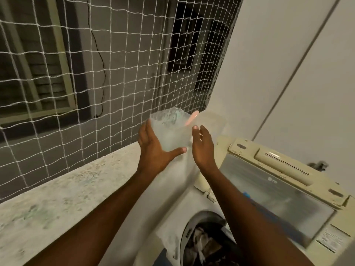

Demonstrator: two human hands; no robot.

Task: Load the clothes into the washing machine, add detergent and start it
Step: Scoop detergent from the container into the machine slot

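I hold a translucent plastic container (169, 131) with pale detergent inside, chest-high above the ledge. My left hand (153, 150) grips its left side and bottom. My right hand (202, 148) is at its right edge, thumb and straight fingers on the clear lid (211, 120), which is tilted up. A pink scoop (191, 118) shows through the plastic. Below right is the top-loading washing machine (184, 204). Its cream lid with a glass panel (278, 198) is raised. Crumpled clothes (203, 246) lie in the open drum. The picture is motion-blurred.
A speckled stone ledge (57, 198) runs along the left. Above it hangs a white safety net (96, 73) in front of a grey building with a window. A white wall (288, 54) stands behind the machine.
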